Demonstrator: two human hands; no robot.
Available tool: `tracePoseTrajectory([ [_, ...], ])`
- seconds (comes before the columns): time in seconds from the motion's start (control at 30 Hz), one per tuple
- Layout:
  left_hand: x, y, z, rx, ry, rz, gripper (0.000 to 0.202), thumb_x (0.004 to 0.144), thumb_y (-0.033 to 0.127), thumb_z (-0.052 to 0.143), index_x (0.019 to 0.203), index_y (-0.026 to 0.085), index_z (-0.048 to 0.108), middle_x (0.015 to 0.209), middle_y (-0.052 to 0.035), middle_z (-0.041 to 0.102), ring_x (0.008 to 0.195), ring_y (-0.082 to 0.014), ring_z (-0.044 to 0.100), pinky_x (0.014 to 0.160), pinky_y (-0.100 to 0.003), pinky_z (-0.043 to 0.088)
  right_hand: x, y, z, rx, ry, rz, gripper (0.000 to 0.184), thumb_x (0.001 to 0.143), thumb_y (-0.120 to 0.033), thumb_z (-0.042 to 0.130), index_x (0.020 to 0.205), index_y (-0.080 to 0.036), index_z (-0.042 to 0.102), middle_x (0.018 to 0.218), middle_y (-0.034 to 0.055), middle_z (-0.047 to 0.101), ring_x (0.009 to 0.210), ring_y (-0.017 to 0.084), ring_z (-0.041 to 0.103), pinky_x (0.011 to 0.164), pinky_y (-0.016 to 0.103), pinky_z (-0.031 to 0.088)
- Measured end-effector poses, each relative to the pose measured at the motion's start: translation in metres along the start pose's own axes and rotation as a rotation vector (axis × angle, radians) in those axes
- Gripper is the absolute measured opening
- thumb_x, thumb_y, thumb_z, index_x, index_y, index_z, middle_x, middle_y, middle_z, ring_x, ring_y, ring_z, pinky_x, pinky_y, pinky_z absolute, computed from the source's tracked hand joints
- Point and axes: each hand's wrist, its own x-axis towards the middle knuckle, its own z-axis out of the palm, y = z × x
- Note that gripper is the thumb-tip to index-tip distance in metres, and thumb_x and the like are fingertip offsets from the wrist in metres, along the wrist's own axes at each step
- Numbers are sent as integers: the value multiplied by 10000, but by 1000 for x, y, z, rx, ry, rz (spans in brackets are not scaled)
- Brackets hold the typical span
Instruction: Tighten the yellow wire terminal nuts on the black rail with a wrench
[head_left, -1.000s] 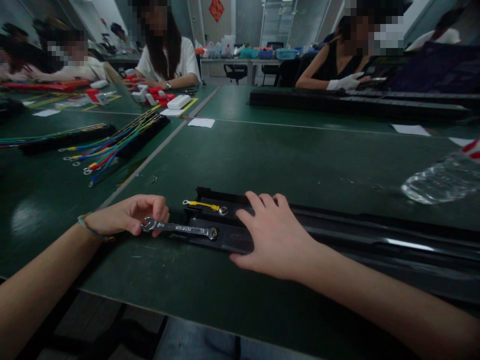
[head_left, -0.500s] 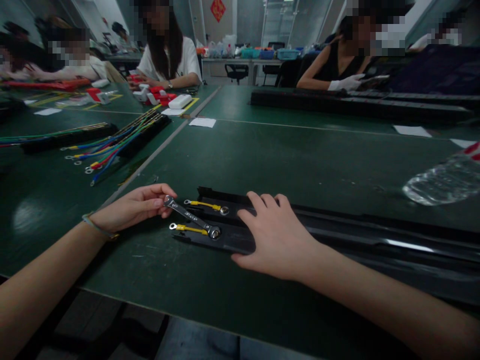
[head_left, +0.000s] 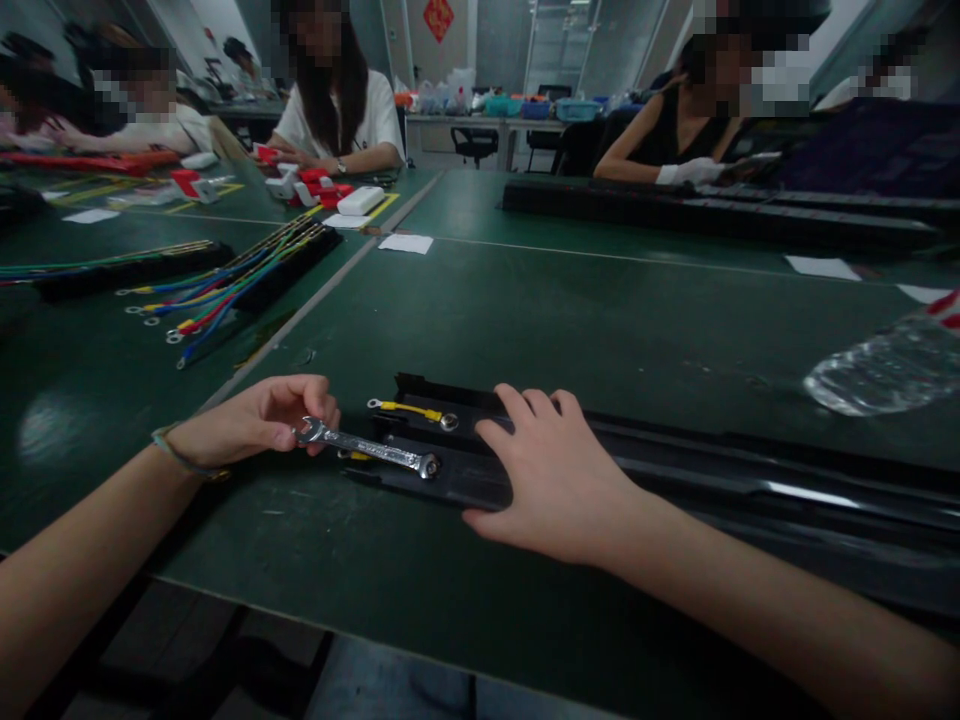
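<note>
My left hand [head_left: 281,415] pinches the open end of a silver combination wrench [head_left: 367,447] between thumb and fingers. The wrench's ring end sits around a bolt on the near channel of a long black profile [head_left: 465,470]. Beneath the wrench, a short yellow cable is mostly covered. On the far channel, another yellow cable [head_left: 409,408] with a ring terminal is fastened under a bolt [head_left: 448,422]. My right hand [head_left: 555,475] spans the profile to the right of the bolts, thumb at the near edge and fingers across the far side, gripping it.
Bundles of coloured cables [head_left: 225,280] with ring terminals lie at the left. A plastic bottle [head_left: 885,360] lies on its side at the right. Another black profile [head_left: 675,210] lies across the table near a gloved co-worker [head_left: 679,130]. Red and white parts [head_left: 307,185] sit at the back.
My left hand has swung the wrench's free end toward me and slightly left, pivoting at the bolt. The wrench now covers most of the near yellow cable. My right hand stays put.
</note>
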Motion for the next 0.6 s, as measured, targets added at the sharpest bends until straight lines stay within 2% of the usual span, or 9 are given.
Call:
tracePoseTrajectory([
  [0.17,1,4,5,-21,-132,-38,215,584,201,727,708,186,552,607,-12,545,599,-170,484,567,-299,384,0,-1,0,0,2,2,652,627,-652,400,1055,-182,547,1263,185,365,1095,358,345,864,515,211],
  [0.33,0,3,4,-6,-143,-48,219,569,196,731,700,186,556,609,-17,549,594,-178,494,558,-304,394,1,-1,0,9,10,1,653,615,-653,414,1035,-174,559,1242,197,383,1085,361,355,855,518,223],
  [0.47,0,0,-1,15,-93,-17,204,610,228,704,743,190,553,615,-8,545,595,-171,499,565,-293,400,1,-1,1,10,25,2,645,614,-646,422,1028,-172,564,1235,206,389,1080,362,360,846,519,232],
  [0.6,1,-3,-7,52,75,-14,192,676,256,660,806,166,551,663,-19,559,614,-144,501,562,-242,407,1,-1,0,9,23,2,644,617,-644,419,1028,-171,566,1234,203,391,1075,357,367,845,513,238],
])
